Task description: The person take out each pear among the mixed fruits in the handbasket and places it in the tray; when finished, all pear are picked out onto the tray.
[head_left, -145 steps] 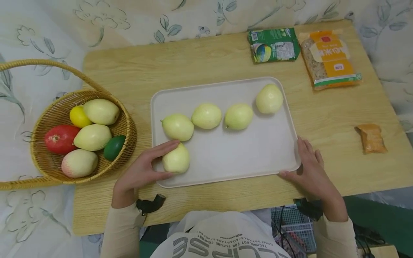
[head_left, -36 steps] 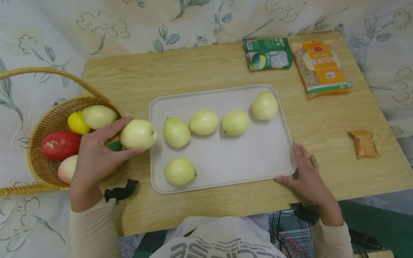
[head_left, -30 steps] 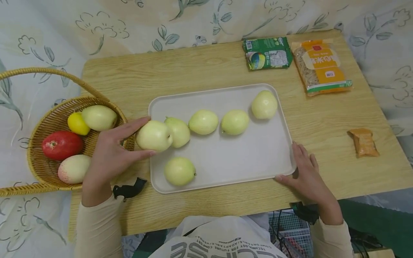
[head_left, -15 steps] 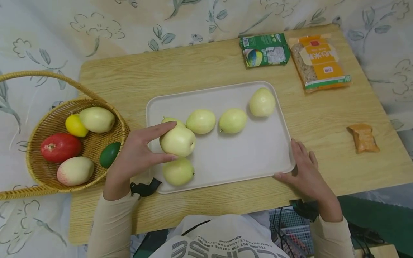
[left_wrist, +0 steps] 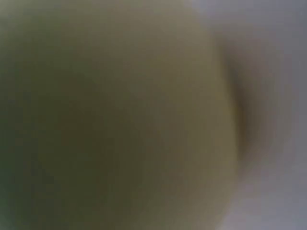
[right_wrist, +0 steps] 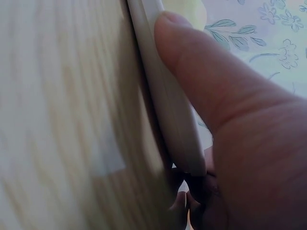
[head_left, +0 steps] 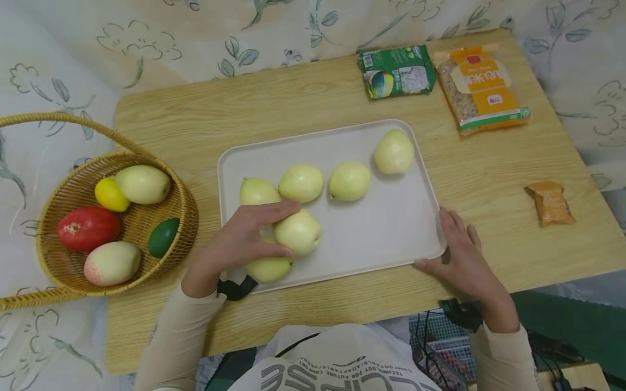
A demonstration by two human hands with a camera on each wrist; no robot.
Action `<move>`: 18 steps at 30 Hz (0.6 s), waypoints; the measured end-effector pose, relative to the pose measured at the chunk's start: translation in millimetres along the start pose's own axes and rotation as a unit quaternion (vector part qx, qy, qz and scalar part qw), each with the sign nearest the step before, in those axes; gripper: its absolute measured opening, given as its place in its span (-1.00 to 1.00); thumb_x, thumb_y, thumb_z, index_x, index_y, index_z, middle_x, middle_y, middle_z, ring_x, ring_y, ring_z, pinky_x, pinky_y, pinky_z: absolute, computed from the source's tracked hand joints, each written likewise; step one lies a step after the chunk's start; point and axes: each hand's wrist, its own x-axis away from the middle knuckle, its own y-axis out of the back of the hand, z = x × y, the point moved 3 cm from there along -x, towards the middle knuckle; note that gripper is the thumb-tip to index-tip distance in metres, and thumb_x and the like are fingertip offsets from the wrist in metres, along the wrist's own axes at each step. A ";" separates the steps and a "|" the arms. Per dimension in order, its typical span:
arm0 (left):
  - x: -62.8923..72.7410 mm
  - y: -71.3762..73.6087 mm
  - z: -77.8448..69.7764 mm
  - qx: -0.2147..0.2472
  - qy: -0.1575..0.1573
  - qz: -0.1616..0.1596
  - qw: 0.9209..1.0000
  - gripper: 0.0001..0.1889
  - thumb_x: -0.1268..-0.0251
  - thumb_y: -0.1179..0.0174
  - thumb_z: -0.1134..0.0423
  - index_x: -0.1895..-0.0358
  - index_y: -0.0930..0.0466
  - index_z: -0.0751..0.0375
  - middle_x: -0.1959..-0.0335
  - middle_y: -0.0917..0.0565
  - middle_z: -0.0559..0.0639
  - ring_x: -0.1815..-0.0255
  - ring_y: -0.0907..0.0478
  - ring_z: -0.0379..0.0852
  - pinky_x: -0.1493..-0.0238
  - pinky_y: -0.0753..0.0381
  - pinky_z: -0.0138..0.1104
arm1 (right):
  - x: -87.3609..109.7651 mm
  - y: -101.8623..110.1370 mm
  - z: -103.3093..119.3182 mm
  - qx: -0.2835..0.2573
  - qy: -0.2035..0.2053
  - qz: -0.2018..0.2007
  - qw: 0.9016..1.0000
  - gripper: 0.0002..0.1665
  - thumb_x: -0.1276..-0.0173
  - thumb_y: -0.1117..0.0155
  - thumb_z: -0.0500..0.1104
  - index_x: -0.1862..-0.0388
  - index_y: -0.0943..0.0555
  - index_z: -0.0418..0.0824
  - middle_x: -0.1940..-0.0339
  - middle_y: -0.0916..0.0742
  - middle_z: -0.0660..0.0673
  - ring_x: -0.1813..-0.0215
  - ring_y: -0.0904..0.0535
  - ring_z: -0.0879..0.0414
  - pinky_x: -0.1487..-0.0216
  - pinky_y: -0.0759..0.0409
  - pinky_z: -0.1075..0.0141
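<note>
My left hand (head_left: 249,231) holds a pale yellow pear (head_left: 298,232) between thumb and fingers over the left part of the beige tray (head_left: 376,228). Whether this pear touches the tray I cannot tell. It fills most of the blurred left wrist view as a pear (left_wrist: 144,120). A row of several pears (head_left: 300,183) lies along the tray's far side. One more pear (head_left: 269,270) sits at the near left, partly hidden by my left hand. My right hand (head_left: 464,255) grips the tray's near right corner, its thumb (right_wrist: 192,57) on the rim in the right wrist view.
At the left stands a wicker basket (head_left: 191,217) with a red fruit (head_left: 89,228), a lemon (head_left: 112,194), a peach (head_left: 112,264), a pale fruit (head_left: 143,184) and a dark green fruit (head_left: 163,238). A green packet (head_left: 398,71), a grain bag (head_left: 481,89) and a small orange-brown packet (head_left: 551,203) lie right.
My left hand let go of an earlier pear at the tray's near left, took a pale pear from the basket, and carried it right over the tray. My right hand stays at the corner.
</note>
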 end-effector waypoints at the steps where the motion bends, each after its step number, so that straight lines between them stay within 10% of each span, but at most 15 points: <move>1: -1.3 -2.6 0.7 0.000 0.003 0.008 1.000 -0.22 0.23 -0.57 0.16 -0.22 -0.53 0.29 -0.18 -0.61 0.08 -0.24 -0.52 -0.01 -0.25 -0.48 -0.20 | -0.2 -0.1 0.2 0.000 0.000 -0.001 1.000 0.39 -0.06 -0.51 0.09 -0.58 0.24 -0.19 -0.55 -0.07 -0.39 -0.58 0.24 -0.21 -0.47 0.51 -0.18; 18: -13.8 -33.5 12.3 -0.033 0.056 0.100 0.993 -0.23 0.15 -0.54 0.16 -0.25 -0.49 0.29 -0.24 -0.55 0.10 -0.30 -0.46 -0.03 -0.32 -0.42 -0.18 | 0.3 -0.6 2.3 0.000 -0.003 -0.004 1.000 0.40 -0.05 -0.52 0.09 -0.58 0.24 -0.18 -0.55 -0.06 -0.37 -0.58 0.25 -0.21 -0.47 0.51 -0.18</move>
